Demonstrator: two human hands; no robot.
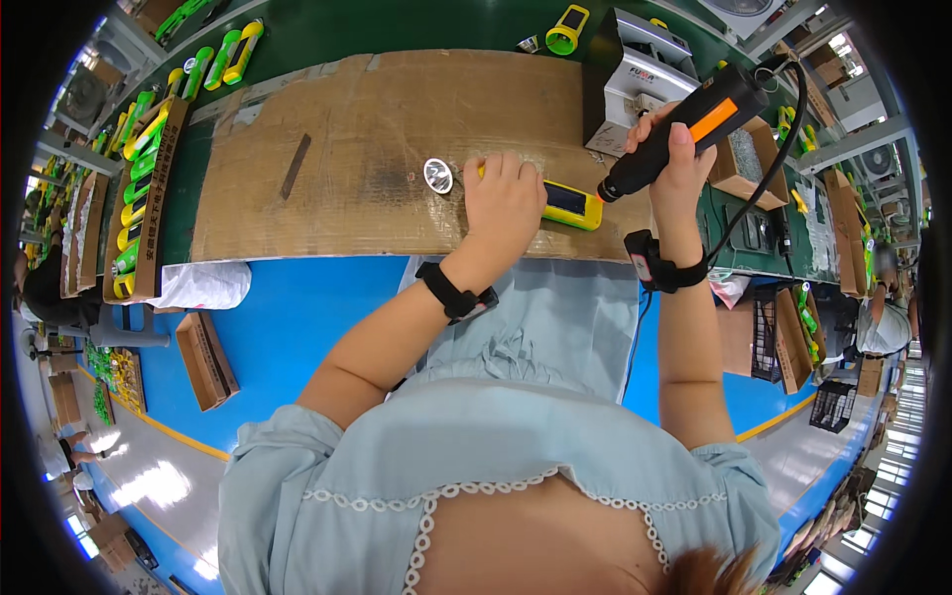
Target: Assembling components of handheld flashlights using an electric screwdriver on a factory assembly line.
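Observation:
A yellow flashlight body [572, 205] with a dark panel lies on the cardboard sheet [377, 119]. My left hand [504, 198] is closed over its left part and pins it down. At that hand's left, a round silver reflector [437, 177] rests on the cardboard, apart from my fingers. My right hand [676, 164] is wrapped round a black electric screwdriver [684, 131] with an orange stripe. The driver slants down to the left, its tip at the right end of the flashlight body; whether it touches a screw is too small to tell.
A grey metal machine [635, 79] stands behind my right hand. Right of it, a cardboard box [746, 164] holds small parts. The driver's black cable [783, 169] hangs at the right. Flashlights fill a long box [159, 208] at the left; another flashlight [567, 30] stands at the back.

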